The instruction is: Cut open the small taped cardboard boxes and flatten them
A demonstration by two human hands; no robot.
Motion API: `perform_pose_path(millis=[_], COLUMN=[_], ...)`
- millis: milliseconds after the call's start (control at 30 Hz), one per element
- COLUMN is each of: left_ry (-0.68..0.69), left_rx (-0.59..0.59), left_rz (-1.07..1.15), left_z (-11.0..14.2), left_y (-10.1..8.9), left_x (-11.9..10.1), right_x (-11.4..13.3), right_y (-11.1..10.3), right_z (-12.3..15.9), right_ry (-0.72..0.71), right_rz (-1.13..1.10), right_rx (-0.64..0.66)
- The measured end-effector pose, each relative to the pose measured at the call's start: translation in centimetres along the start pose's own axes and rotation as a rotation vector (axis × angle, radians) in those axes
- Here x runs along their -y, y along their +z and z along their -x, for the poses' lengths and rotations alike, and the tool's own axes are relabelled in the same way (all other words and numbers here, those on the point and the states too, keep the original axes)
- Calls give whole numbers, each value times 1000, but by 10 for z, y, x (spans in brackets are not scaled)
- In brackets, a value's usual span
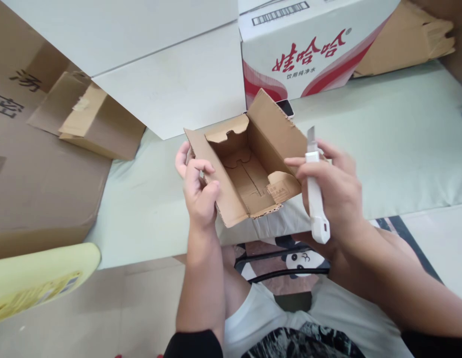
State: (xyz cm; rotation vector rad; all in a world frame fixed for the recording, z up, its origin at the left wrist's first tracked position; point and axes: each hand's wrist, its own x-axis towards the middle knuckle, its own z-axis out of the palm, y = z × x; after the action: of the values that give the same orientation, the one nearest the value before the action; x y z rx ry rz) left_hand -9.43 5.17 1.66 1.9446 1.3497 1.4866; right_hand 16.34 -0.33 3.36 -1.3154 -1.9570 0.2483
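A small brown cardboard box (253, 174) is held up with its top flaps spread, showing its bare inside. My left hand (201, 186) grips the left flap, thumb on one side and fingers bent round the edge. In my right hand (333, 184) is a white utility knife (316, 199), its short blade out and pointing away from me. The fingers of that hand are at the right side of the box, close to the right flap; whether they touch it I cannot tell.
Large white boxes (171, 84) and a white-and-red water carton (301, 59) stand along the back of the pale green surface (148, 199). At left are a large brown carton (47, 189) and a smaller open box (100, 119). A phone-like device (286, 108) lies behind the held box.
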Motion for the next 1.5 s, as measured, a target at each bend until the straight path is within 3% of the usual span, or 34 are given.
perform_pose_path(millis=[67,233,333,533,733,867,967,1067,1167,1267,1367,1500], left_ry=[24,21,10,17,96,85,90,87,19,-225,-480,-531], left_rx=[-25,-14,1,-39,-51,-71,-104,-153,-60,97,91,86], left_rz=[44,14,-69,-131,35,29,37,55,-10,-222,-391,-484], left_z=[0,-1,-2,-2,-2,0,1,-1,-5,-9,-11,-10], left_y=[1,-1,-3,-2,-2,-3,-5,-11,-24,-40,-50,-53], left_x=[-2,-4,-2,-3,-15,-14,-9,-7,-17,-37,-52,-44], right_x=[5,12,13,13,19,19,18,20,24,27,31,36], right_y=[-4,-17,-22,-20,-23,-21,-19,-17,-17,-18,-20,-24], right_z=[-3,-8,-8,-8,-9,-9,-8,-7,-6,-8,-11,-12], right_ry=[9,-29,-33,22,22,103,215,234,122,-67,-254,-422], right_rz=[83,167,152,121,211,-20,-274,-371,-392,-441,-472,-544], right_rx=[-51,176,242,226,223,202,99,-18,-50,-46,-11,126])
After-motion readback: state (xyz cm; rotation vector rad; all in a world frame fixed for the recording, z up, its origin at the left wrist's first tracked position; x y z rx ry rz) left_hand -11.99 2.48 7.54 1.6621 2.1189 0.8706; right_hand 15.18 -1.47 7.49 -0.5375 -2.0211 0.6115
